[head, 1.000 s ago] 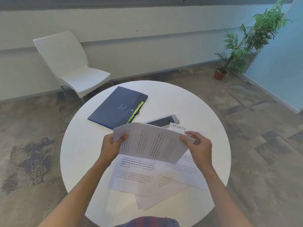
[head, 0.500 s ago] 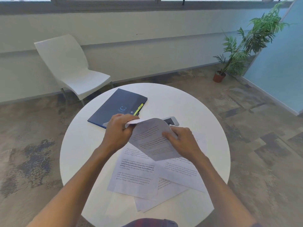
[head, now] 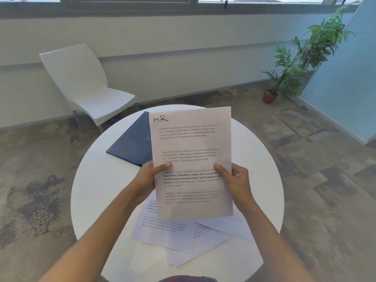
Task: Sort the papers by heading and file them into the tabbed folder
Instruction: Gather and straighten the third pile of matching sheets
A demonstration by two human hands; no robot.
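Head view showed your left hand (head: 145, 180) and right hand (head: 237, 181) each pinching a side edge of the HR sheet (head: 191, 151), thumbs on its printed face, holding it upright above the round table (head: 97, 192). Loose papers (head: 173, 237) lay overlapped on the near side. Your blue folder (head: 132, 145) lay closed at far left, partly hidden behind the sheet.

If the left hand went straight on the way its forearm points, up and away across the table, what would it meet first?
Probably the blue folder, which lies flat just beyond the left hand gripping the HR sheet. The hand looks raised above the table, so it might pass over it.
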